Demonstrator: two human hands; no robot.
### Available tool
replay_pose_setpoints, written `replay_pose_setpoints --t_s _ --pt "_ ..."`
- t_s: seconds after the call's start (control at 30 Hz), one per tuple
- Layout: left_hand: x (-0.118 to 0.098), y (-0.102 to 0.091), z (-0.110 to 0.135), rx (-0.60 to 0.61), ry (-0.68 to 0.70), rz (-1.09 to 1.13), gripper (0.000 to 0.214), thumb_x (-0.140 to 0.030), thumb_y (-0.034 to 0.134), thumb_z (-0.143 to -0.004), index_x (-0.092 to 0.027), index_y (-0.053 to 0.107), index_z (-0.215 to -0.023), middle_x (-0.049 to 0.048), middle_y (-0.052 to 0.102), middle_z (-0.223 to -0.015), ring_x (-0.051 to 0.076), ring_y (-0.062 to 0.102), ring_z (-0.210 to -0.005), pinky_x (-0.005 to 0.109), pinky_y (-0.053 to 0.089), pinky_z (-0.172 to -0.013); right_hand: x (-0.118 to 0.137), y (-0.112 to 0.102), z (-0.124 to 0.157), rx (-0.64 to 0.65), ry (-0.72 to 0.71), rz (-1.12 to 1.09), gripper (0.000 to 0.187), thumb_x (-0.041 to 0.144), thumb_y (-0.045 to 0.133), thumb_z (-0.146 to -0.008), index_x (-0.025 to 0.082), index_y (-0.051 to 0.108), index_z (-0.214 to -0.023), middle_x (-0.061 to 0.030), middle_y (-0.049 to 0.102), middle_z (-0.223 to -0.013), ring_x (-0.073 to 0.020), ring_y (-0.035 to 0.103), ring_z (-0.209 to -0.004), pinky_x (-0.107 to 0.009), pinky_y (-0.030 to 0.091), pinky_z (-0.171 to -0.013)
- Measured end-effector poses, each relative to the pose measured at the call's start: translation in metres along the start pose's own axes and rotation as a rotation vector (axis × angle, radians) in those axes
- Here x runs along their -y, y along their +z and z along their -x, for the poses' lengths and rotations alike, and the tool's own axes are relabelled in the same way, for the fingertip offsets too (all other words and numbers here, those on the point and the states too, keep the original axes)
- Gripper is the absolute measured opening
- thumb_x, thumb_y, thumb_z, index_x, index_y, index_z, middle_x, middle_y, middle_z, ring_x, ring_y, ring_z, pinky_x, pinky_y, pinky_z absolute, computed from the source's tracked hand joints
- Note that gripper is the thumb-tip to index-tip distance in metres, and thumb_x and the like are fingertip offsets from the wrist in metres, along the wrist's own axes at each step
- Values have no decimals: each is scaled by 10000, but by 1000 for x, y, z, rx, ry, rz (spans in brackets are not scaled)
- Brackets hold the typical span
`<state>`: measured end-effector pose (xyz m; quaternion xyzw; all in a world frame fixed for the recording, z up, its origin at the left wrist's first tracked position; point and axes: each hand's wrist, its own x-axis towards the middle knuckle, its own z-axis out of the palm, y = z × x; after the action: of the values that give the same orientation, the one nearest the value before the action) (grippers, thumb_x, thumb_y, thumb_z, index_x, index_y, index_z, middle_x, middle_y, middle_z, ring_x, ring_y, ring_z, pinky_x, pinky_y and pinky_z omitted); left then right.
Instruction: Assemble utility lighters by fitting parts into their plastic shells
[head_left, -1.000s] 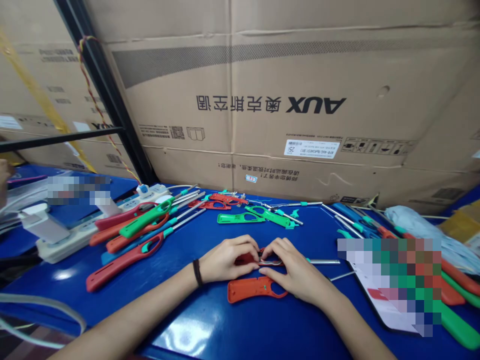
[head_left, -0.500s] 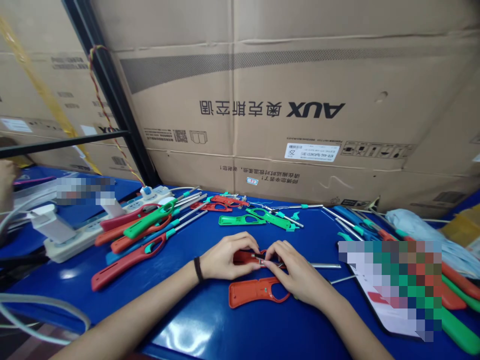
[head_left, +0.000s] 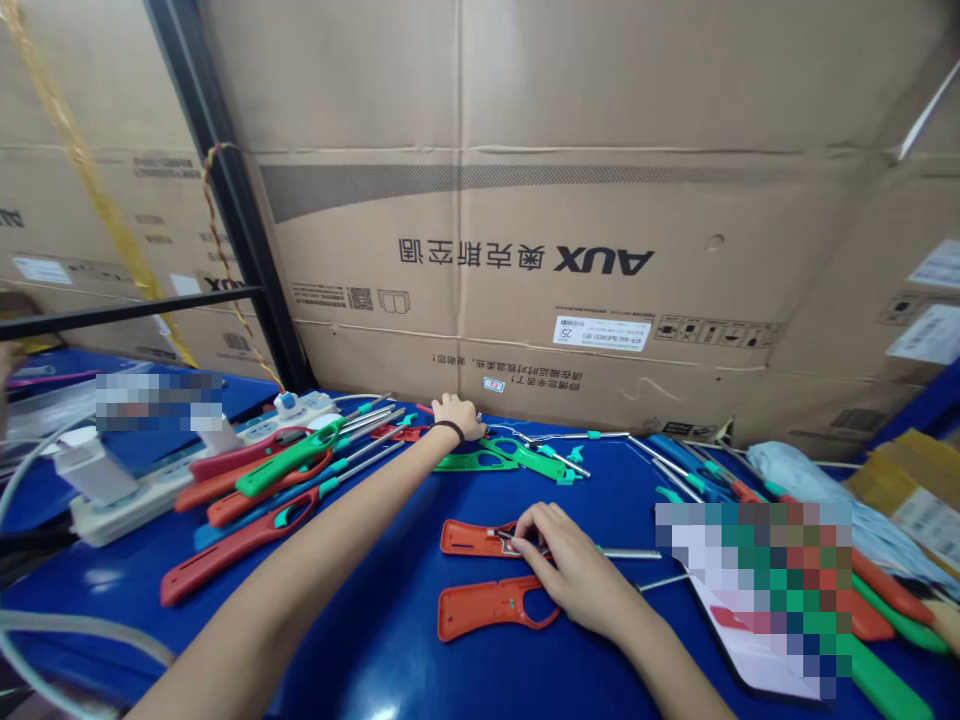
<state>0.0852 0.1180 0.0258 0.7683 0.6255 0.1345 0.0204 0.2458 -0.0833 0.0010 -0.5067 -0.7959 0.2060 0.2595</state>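
My right hand (head_left: 562,565) rests on the blue table (head_left: 390,640), its fingertips pinched on a red lighter shell (head_left: 469,538) from which a metal tube (head_left: 630,552) runs right. A second red shell (head_left: 484,607) lies just in front of it, partly under my palm. My left hand (head_left: 456,415) is stretched far back to the loose parts by the cardboard box. Its fingers curl down over small parts there, beside a green shell (head_left: 469,462); what they hold is hidden.
Finished red, green and blue long lighters (head_left: 255,490) lie in a heap at the left beside a white power strip (head_left: 142,490). More lighters and tubes (head_left: 697,465) lie at the right. A large cardboard box (head_left: 525,260) walls off the back of the table.
My left hand has let go of the red shell and reached to the back of the table. My right hand stays on the shell. The view has tilted up and left.
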Motion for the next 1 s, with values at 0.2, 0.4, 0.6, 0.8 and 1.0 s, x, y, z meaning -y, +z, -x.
replay_pose_setpoints --t_s 0.2,0.4,0.6,0.8,1.0 --pt "-8 -3 -11 29 -70 -12 315 -306 548 -921 -137 530 -1187 97 556 -1174 217 587 -995 408 521 -825 3 -3 1 -2 2 20 115 244 413 -952 238 491 -867 -8 586 -918 -192 529 -864 -335 441 -767" --pt "-2 -21 11 -94 65 101 207 -257 438 -961 -162 557 -1100 81 671 -1025 229 597 -1033 565 247 -1054 3 -2 -1 -20 -15 43 104 219 425 -945 240 490 -867 -4 589 -922 -196 523 -883 -350 429 -805" --pt "6 -24 91 -44 375 259 118 -293 519 -906 -236 572 -995 -28 685 -1011 163 623 -957 465 161 -1120 0 0 -4 -54 -47 52 109 175 428 -939 233 500 -882 -1 615 -941 -186 526 -898 -357 411 -831" --pt "26 -9 147 -97 637 416 126 -254 481 -928 -244 567 -1020 -15 663 -992 153 603 -942 519 -1 -1129 -5 2 -3 -51 -58 30 147 181 417 -950 239 552 -958 -5 621 -977 -183 519 -942 -371 403 -882" --pt "28 0 151 -84 686 477 83 -227 517 -898 -219 576 -956 -23 665 -906 130 615 -853 481 52 -1147 -8 3 -3 -58 -65 13 179 195 397 -962 234 567 -1003 -27 597 -974 -195 502 -944 -357 423 -867"
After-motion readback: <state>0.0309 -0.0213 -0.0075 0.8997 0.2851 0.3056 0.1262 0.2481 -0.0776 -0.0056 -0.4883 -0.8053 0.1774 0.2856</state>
